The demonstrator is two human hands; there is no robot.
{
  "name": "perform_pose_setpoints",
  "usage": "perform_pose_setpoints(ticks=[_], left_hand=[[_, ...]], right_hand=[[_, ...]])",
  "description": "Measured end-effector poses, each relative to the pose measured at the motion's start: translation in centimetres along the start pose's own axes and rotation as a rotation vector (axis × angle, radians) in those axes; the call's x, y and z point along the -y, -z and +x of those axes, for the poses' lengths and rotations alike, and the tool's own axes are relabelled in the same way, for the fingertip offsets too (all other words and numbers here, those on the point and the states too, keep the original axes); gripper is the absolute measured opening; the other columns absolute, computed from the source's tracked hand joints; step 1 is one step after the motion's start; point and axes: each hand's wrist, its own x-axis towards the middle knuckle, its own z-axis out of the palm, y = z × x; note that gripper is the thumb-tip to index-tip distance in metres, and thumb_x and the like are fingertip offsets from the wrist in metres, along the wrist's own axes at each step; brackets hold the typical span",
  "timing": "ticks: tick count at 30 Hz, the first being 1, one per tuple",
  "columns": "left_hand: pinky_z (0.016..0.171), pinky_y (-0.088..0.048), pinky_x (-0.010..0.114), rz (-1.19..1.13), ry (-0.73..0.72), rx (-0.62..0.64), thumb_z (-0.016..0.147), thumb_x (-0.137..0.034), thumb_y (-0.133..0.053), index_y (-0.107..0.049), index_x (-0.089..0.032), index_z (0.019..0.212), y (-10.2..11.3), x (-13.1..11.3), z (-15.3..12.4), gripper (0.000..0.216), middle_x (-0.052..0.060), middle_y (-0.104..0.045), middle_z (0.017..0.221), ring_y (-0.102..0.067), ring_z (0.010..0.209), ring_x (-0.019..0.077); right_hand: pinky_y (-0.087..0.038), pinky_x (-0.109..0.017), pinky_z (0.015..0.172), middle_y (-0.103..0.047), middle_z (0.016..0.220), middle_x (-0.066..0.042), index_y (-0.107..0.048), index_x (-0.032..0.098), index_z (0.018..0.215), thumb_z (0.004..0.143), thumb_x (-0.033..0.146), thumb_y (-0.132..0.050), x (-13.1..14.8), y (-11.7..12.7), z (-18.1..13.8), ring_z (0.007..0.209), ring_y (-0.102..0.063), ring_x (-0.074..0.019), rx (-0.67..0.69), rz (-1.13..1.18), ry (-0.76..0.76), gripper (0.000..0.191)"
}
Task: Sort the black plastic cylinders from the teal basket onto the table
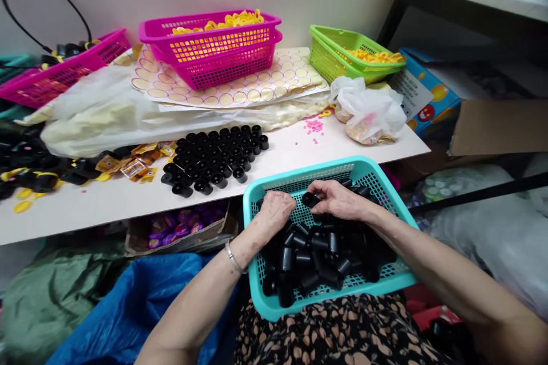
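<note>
A turquoise plastic basket rests at my lap, part filled with small black plastic cylinders. Inside its far half, my right hand pinches one black cylinder between thumb and fingers, its hollow end facing up. My left hand is closed over the left part of the basket, fingers curled downward; whatever it may hold is hidden. Beyond the basket, on the white table, black cylinders stand upright in close rows.
Small orange packets lie left of the rows. Pink bits and a white plastic bag are farther right. Behind stand a magenta basket and a green basket with yellow pieces. A carton of purple items sits below the table.
</note>
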Motion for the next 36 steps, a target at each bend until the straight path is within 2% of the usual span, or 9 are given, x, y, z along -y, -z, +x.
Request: perform_pose_setpoints(ticks=[4, 8, 10, 12, 14, 17, 21, 31, 36], left_hand=[[0.065, -0.044, 0.033, -0.065, 0.043, 0.009, 0.074, 0.002, -0.041, -0.062, -0.008, 0.072, 0.1, 0.8, 0.3, 0.023, 0.013, -0.062, 0.07, -0.061, 0.071, 0.0228], [0.066, -0.045, 0.032, -0.203, 0.159, -0.078, 0.073, -0.002, -0.041, -0.064, -0.011, 0.08, 0.0, 1.6, 0.5, 0.025, 0.012, -0.065, 0.077, -0.062, 0.074, 0.0217], [0.062, -0.045, 0.028, -0.551, 0.329, -0.193, 0.073, -0.006, -0.044, -0.065, -0.013, 0.082, -0.1, 1.9, 0.5, 0.024, 0.007, -0.065, 0.072, -0.061, 0.069, 0.0185], [0.054, -0.042, 0.024, -1.105, 0.506, -0.283, 0.068, -0.011, -0.051, -0.065, -0.014, 0.079, -0.2, 2.1, 0.5, 0.017, 0.001, -0.061, 0.06, -0.058, 0.057, 0.0146], [0.047, -0.039, 0.021, -1.561, 0.592, -0.288, 0.061, -0.012, -0.059, -0.064, -0.013, 0.074, -0.2, 2.1, 0.4, 0.014, -0.001, -0.058, 0.052, -0.054, 0.048, 0.0119], [0.044, -0.038, 0.019, -1.844, 0.618, -0.236, 0.054, -0.01, -0.063, -0.063, -0.012, 0.07, 0.1, 1.9, 0.2, 0.017, -0.001, -0.058, 0.051, -0.056, 0.047, 0.0112], [0.042, -0.039, 0.019, -1.915, 0.621, -0.206, 0.052, -0.008, -0.063, -0.065, -0.01, 0.071, 0.3, 1.5, 0.2, 0.019, 0.0, -0.061, 0.052, -0.056, 0.045, 0.0107], [0.04, -0.038, 0.019, -1.97, 0.675, -0.137, 0.05, -0.006, -0.063, -0.068, -0.008, 0.072, 0.6, 1.5, 0.5, 0.023, 0.003, -0.062, 0.053, -0.054, 0.042, 0.01], [0.046, -0.042, 0.022, -1.827, 0.685, -0.248, 0.061, -0.015, -0.058, -0.068, -0.01, 0.074, 1.2, 0.5, 0.2, 0.017, 0.003, -0.064, 0.06, -0.056, 0.049, 0.0114]], right_hand=[[-0.035, -0.024, 0.058, -0.051, 0.069, 0.003, -0.056, 0.017, 0.088, 0.066, 0.02, -0.065, -0.2, 0.1, 0.0, 0.063, -0.044, -0.0107, -0.033, 0.017, -0.002, 0.024], [-0.038, -0.025, 0.062, -0.054, 0.072, 0.003, -0.057, 0.017, 0.096, 0.07, 0.023, -0.064, -0.5, 0.0, 0.0, 0.066, -0.047, -0.0118, -0.101, -0.046, 0.03, 0.027], [-0.039, -0.026, 0.067, -0.057, 0.078, 0.001, -0.058, 0.017, 0.1, 0.07, 0.022, -0.064, -0.4, -0.1, 0.0, 0.071, -0.05, -0.0132, -0.176, -0.108, 0.077, 0.031], [-0.04, -0.028, 0.073, -0.059, 0.087, -0.001, -0.059, 0.017, 0.101, 0.07, 0.018, -0.064, -0.3, -0.2, -0.1, 0.08, -0.052, -0.0151, -0.222, -0.17, 0.134, 0.032], [-0.041, -0.03, 0.077, -0.059, 0.094, -0.003, -0.06, 0.016, 0.101, 0.071, 0.016, -0.063, -0.1, -0.3, -0.1, 0.087, -0.053, -0.0167, -0.237, -0.227, 0.188, 0.031], [-0.041, -0.03, 0.077, -0.059, 0.093, -0.004, -0.06, 0.016, 0.103, 0.073, 0.016, -0.062, 0.1, -0.5, -0.1, 0.085, -0.052, -0.0167, -0.249, -0.311, 0.248, 0.031], [-0.041, -0.029, 0.074, -0.057, 0.089, -0.003, -0.06, 0.015, 0.104, 0.074, 0.014, -0.06, 0.3, -0.7, -0.1, 0.08, -0.052, -0.0156, -0.249, -0.388, 0.293, 0.03], [-0.041, -0.03, 0.079, -0.057, 0.095, -0.006, -0.06, 0.016, 0.102, 0.079, 0.013, -0.053, 1.4, -0.9, -0.5, 0.088, -0.052, -0.0181, -0.191, -0.59, 0.3, 0.025], [-0.041, -0.03, 0.076, -0.057, 0.092, -0.007, -0.059, 0.014, 0.099, 0.08, 0.015, -0.052, 2.1, -1.7, -0.3, 0.084, -0.052, -0.0182, -0.196, -0.591, 0.296, 0.02]])
